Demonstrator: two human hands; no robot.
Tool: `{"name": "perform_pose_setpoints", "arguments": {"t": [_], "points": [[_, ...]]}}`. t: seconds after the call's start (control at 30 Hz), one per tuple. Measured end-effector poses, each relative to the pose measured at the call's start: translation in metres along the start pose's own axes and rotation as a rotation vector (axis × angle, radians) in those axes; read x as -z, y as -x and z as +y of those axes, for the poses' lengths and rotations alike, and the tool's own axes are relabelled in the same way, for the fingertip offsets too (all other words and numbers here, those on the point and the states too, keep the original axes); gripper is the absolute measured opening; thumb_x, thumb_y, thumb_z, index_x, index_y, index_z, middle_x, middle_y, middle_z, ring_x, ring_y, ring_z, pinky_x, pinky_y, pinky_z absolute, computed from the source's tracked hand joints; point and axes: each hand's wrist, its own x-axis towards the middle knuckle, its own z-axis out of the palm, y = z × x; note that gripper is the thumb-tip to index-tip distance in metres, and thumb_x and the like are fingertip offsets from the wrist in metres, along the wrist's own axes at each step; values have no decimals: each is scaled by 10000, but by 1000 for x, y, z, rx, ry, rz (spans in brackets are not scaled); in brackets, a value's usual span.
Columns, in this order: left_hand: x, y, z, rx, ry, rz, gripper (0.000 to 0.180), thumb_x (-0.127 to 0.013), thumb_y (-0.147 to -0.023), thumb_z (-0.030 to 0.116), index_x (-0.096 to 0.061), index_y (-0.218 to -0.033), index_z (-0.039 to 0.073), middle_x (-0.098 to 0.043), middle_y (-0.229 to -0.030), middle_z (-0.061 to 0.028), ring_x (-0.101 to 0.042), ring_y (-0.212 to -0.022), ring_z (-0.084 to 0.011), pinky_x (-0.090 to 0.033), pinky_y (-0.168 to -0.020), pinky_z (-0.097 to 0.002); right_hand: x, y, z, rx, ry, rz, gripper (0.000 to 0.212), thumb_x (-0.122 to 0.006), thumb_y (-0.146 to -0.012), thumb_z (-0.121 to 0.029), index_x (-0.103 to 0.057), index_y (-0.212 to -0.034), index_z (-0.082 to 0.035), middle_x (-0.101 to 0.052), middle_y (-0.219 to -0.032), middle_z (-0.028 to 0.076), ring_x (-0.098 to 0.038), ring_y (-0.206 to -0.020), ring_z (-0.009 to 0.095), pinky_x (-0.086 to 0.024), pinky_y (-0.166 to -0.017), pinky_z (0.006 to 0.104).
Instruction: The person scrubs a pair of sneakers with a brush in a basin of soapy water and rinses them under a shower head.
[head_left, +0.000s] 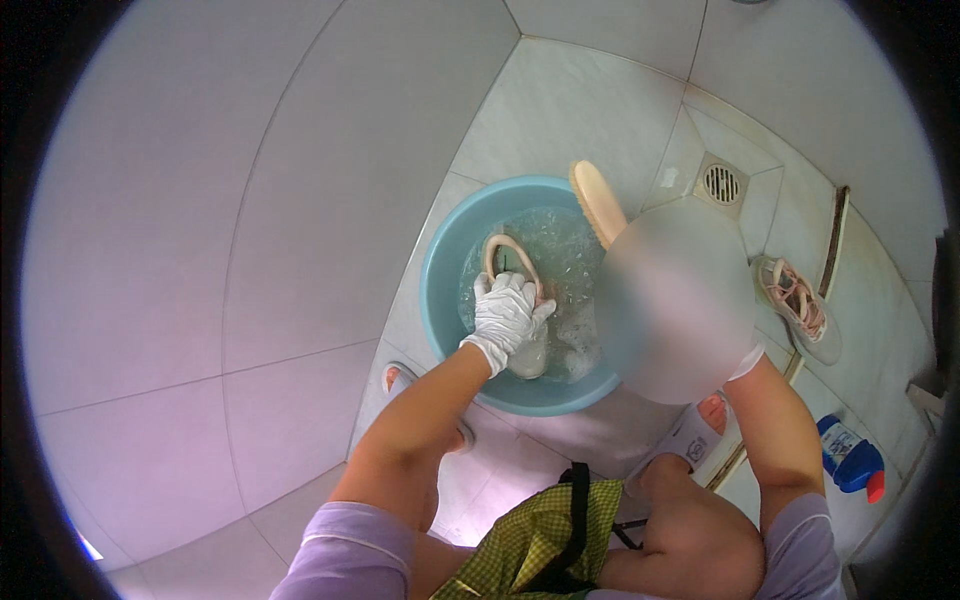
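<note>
My left hand (pixel 508 315), in a white glove, is closed on a light-coloured shoe (pixel 530 358) inside a round blue basin (pixel 440 310). The shoe's pinkish collar faces away from me, and soapy water (pixel 565 240) surrounds it. Over the basin's right side rises a wooden scrub brush (pixel 598 203) with pale bristles. Its lower end runs into a round blurred patch that covers most of my right hand (pixel 747 360), of which only the white glove's cuff shows clearly. The raised brush appears held there, though the fingers themselves are hidden.
A second shoe (pixel 800 305) with pink laces lies on the tiled floor at right. Beyond it is a floor drain (pixel 721 184). A blue bottle with a red cap (pixel 850 458) lies near my right arm. A grey wall (pixel 330 180) stands close on the left. My slippered feet flank the basin.
</note>
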Motion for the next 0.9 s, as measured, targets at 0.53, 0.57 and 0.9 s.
{"name": "perform_pose_setpoints", "arguments": {"t": [0.53,0.57,0.9], "points": [[79,-6,21,-397,-268,-179,144,-544,-884,151,-655,-835,75,-588,-711,-63,-571,-670,-243,-393,-620,-375,-32,-7,-24,401,1473,-20,147,-522,-882,-140,-642,-937,-75,-691,-804,115,-689,-729,313,-537,-617,448],[83,-7,24,-401,-253,-191,163,-541,-896,161,-664,-846,68,-592,-716,-72,-571,-656,-254,-397,-606,-377,-46,-10,-27,393,1491,-53,155,-518,-881,-138,-641,-949,-70,-691,-810,123,-693,-741,306,-541,-622,447],[74,2,1,-532,-230,-239,154,-618,-752,217,-689,-833,107,-605,-805,-24,-579,-871,-211,-484,-679,-393,-46,-50,11,513,1544,-57,96,-573,-803,-125,-651,-821,-72,-641,-652,95,-669,-614,263,-495,-490,385]]}}
